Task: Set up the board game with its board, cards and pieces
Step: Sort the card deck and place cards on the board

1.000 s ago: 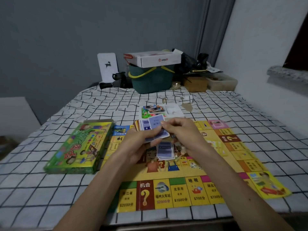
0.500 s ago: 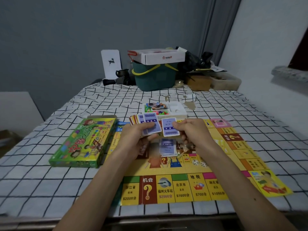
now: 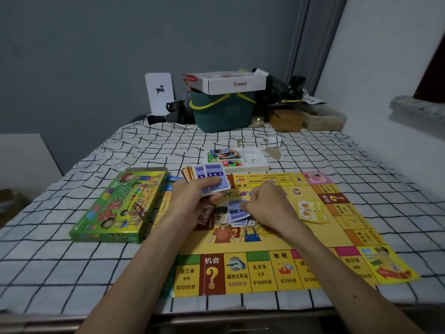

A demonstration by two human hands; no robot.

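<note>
A bed under a checked sheet (image 3: 72, 261) carries everything, with clutter at its far end. The left hand (image 3: 190, 198) grips a fan of cards (image 3: 212, 182), thumb across the front one. Just below and right of those fingers, the right hand (image 3: 267, 206) curls its fingers (image 3: 245, 208) onto the top of a loose blue pile (image 3: 237, 216) on the board (image 3: 262, 271); whether they pinch that card or have let go I cannot tell. The pile is skewed (its edges splay), so a dragging fingertip could scatter it. The sheet looks soft, and a leaning forearm might buckle the board and slide the yellow stack (image 3: 310, 210) right of the fingers. Beyond the fingers sits the tray (image 3: 261, 168) of pieces (image 3: 228, 162); to their left lies the green box (image 3: 120, 208).
</note>
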